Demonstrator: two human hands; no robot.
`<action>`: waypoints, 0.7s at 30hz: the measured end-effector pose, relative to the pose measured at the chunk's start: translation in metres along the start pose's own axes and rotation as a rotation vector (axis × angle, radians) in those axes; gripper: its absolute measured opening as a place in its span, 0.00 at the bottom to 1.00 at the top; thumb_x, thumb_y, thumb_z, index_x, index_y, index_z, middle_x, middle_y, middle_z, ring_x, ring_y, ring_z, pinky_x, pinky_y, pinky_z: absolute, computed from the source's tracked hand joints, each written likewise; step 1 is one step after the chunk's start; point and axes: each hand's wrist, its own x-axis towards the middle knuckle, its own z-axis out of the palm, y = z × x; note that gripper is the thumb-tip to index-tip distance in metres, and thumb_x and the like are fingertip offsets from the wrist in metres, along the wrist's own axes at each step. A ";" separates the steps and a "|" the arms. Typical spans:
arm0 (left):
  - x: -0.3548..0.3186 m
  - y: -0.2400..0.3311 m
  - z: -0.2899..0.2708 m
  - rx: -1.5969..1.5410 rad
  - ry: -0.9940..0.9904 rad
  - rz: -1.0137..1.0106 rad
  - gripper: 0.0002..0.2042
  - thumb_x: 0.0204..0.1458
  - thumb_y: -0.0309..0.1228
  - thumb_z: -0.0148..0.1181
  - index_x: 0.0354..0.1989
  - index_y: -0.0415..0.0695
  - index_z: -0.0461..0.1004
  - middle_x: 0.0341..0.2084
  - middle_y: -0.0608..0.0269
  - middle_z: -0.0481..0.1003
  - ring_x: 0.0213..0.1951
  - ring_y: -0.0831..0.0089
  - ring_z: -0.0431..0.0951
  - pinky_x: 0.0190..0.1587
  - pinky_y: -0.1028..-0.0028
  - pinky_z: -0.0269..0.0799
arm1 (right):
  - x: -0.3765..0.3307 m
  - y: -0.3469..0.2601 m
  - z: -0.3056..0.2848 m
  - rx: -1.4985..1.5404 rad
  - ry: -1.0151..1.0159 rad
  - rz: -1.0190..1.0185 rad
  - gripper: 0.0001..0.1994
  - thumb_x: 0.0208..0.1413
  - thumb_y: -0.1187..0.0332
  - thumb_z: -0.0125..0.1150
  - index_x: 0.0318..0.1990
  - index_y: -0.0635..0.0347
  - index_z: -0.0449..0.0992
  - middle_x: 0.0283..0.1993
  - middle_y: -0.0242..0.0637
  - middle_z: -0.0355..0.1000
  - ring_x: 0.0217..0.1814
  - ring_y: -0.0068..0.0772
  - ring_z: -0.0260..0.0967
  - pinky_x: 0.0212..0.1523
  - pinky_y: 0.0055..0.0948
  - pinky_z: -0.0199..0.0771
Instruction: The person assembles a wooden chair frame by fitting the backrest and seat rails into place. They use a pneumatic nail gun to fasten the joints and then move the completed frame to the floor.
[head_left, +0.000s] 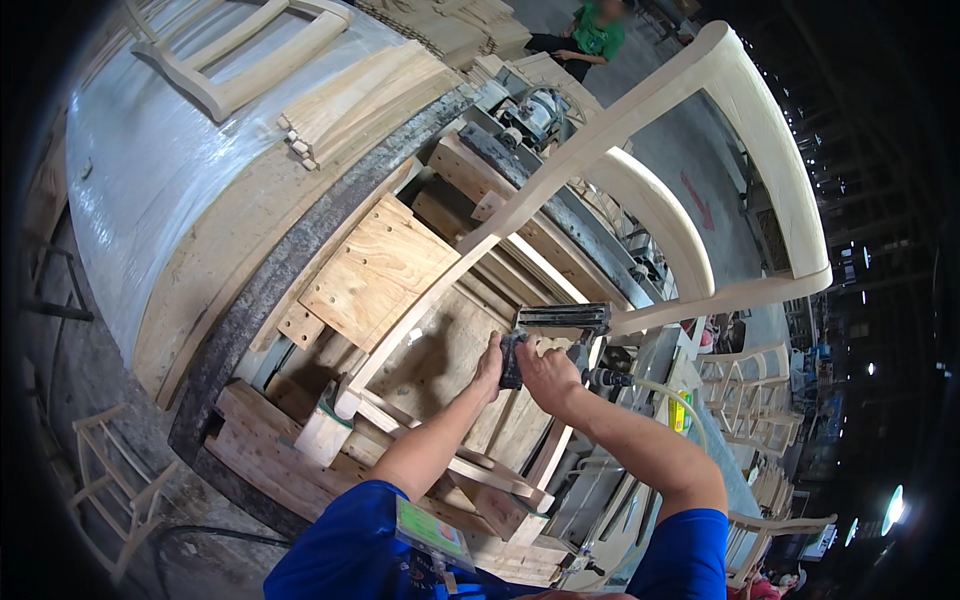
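A black nail gun (565,318) is between my hands, over a pale wooden chair frame (570,165). My right hand (548,378) is closed round its grip. On the gun's left side, my left hand (489,368) wraps its fingers against the dark body (511,360). A pale air hose (680,397) runs off to the right from the gun. The chair frame lies tilted across a wooden jig (325,435), its curved back rising to the upper right. Where the gun's tip meets the wood cannot be made out.
A plywood block (380,270) sits inside the dark-edged bench. On the left, a plastic-covered table (150,190) bears a second chair frame (245,90) and a stack of wooden strips (360,100). A motor (540,112) stands behind the jig. Farther off sits a person in green (598,38).
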 end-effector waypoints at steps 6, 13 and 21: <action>0.004 -0.008 0.003 -0.077 0.016 0.054 0.36 0.68 0.66 0.40 0.53 0.44 0.79 0.42 0.59 0.81 0.42 0.69 0.82 0.49 0.65 0.77 | 0.004 -0.001 0.004 -0.109 -0.011 0.001 0.33 0.67 0.68 0.53 0.78 0.67 0.55 0.78 0.62 0.56 0.60 0.52 0.80 0.64 0.50 0.71; -0.002 -0.008 0.006 -0.147 0.021 0.092 0.34 0.68 0.67 0.40 0.49 0.48 0.80 0.40 0.62 0.82 0.39 0.71 0.82 0.47 0.66 0.79 | 0.007 0.000 -0.004 -0.113 -0.013 -0.014 0.36 0.65 0.65 0.58 0.78 0.70 0.55 0.79 0.63 0.54 0.59 0.50 0.80 0.60 0.48 0.74; 0.011 0.023 0.001 -0.246 0.019 0.181 0.29 0.73 0.60 0.36 0.55 0.52 0.78 0.47 0.67 0.83 0.52 0.69 0.82 0.59 0.64 0.75 | 0.024 0.010 -0.039 -0.195 0.027 -0.068 0.35 0.65 0.65 0.58 0.77 0.67 0.57 0.80 0.62 0.54 0.57 0.44 0.81 0.60 0.42 0.74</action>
